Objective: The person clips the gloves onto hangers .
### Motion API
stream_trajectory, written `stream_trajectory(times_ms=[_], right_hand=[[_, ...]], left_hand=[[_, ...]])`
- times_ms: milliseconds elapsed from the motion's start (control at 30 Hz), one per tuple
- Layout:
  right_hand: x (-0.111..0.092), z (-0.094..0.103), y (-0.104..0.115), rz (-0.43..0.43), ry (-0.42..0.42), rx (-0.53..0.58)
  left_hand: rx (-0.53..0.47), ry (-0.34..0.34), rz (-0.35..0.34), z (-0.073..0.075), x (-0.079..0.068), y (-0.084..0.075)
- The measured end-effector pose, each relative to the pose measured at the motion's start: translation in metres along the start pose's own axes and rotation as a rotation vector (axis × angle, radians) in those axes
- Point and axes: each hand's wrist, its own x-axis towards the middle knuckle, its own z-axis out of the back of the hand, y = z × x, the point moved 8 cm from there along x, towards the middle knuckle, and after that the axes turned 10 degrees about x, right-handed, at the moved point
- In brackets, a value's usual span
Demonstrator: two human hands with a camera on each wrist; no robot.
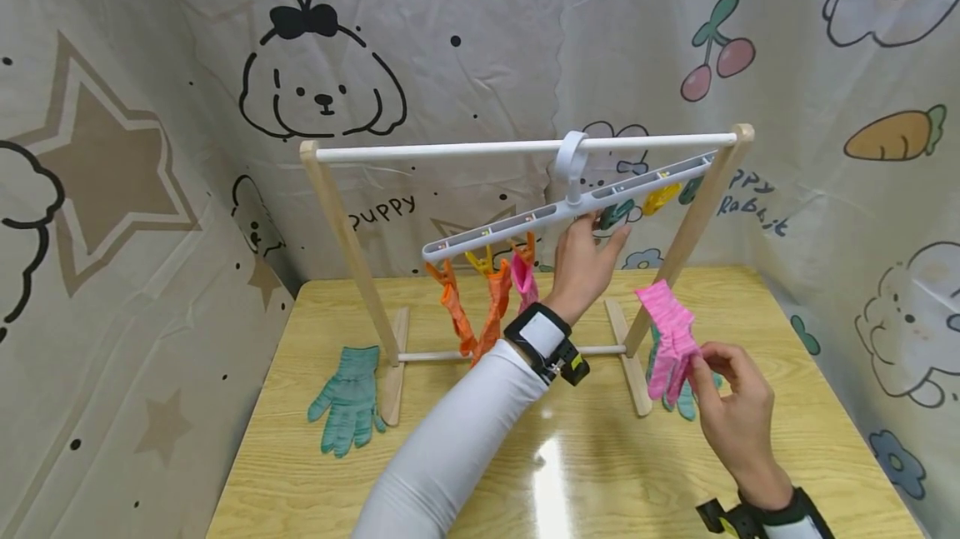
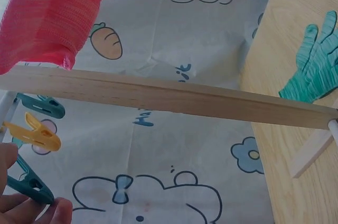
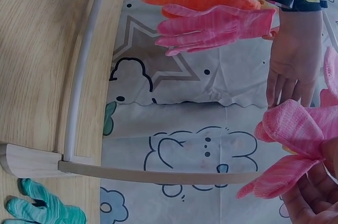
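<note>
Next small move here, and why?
Probably raise the pink glove in the right hand, cuff first, to the teal clothespin on the hanger. The left hand pinches that clothespin, the glove is apart from it, and a second pink glove hangs clipped on the same hanger.

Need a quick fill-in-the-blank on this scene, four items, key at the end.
1. The right hand holds a loose knitted glove coloured ____.
2. The left hand pinches one of two teal plastic clips; the clip between them is ____.
3. The long grey plastic hanger hooks over a horizontal rod coloured ____.
4. From it hang three knitted gloves: one pink, two ____.

Missing words: pink; yellow; white; orange
</note>
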Motion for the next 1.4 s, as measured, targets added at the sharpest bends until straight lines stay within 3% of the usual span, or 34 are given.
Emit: stream_trajectory(times_ms=[500,733,1200,1400], right_hand=[[-0.001,-0.001,0.002,-0.033,-0.016,0.002],[-0.003,-0.003,0.001,-0.008,-0.024,-0.004],[-0.005,-0.007,0.004,0.022,-0.028,0.01],[-0.005,-0.008,0.003,0.021,-0.027,0.009]], left_hand=[[0.04,-0.065,0.044,0.005,0.003,0.006],[0.045,-0.082,0.045,0.008,0.0,0.008],[0.138,-0.149,-0.051,0.015,-0.003,0.01],[0.259,-0.157,-0.142,0.018,-0.006,0.01]])
